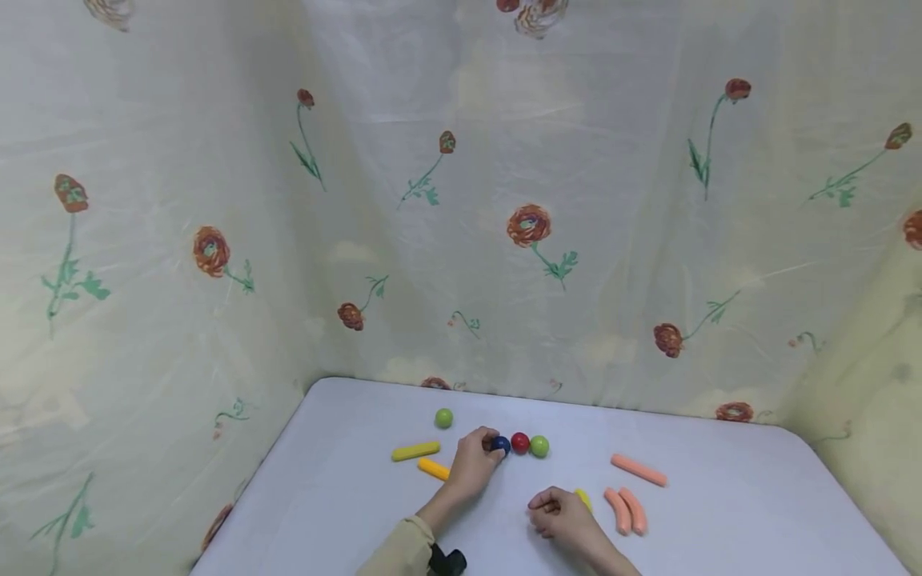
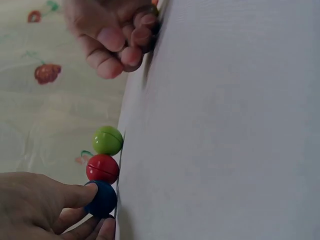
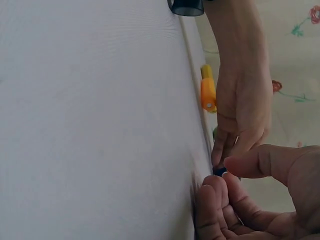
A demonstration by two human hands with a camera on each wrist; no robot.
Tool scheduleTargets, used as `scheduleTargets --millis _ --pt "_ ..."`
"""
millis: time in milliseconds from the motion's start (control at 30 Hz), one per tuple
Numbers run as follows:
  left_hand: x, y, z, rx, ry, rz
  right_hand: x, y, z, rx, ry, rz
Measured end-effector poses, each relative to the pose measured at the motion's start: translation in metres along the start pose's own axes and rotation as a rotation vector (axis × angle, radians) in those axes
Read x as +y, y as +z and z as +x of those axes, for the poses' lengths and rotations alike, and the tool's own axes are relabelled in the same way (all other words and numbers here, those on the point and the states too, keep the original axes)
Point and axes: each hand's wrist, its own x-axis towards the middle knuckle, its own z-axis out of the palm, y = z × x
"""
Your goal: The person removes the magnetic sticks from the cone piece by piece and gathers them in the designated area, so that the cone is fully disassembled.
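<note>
My left hand (image 1: 471,466) pinches a dark blue ball (image 1: 502,445) between thumb and fingers on the white table. Touching it in a row are a red ball (image 2: 103,169) and then a green ball (image 2: 107,140). Nearer the table's front, my right hand (image 1: 565,522) hovers with loosely curled fingers and no object visible in it. A yellow stick (image 1: 583,498) lies just behind that hand, partly hidden by it. In the right wrist view, the thumb (image 3: 255,161) and fingers cover much of the blue ball (image 3: 218,171).
Another green ball (image 1: 443,418) sits farther back. Left of my left hand lie a yellow stick (image 1: 415,451) and an orange-yellow stick (image 1: 433,469). Three pink sausage-like pieces, including a straight one (image 1: 639,470), lie at right. A flowered curtain (image 1: 461,240) surrounds the table.
</note>
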Motion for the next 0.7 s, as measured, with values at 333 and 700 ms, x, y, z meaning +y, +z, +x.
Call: scheduleTargets --millis 333,700 --pt "-0.003 -0.001 0.005 0.010 -0.021 -0.070 0.001 0.000 0.000 0.000 0.001 0.008" --pt "0.008 -0.015 -0.005 0.000 -0.015 0.007 -0.005 -0.014 -0.004 -0.032 -0.108 -0.077"
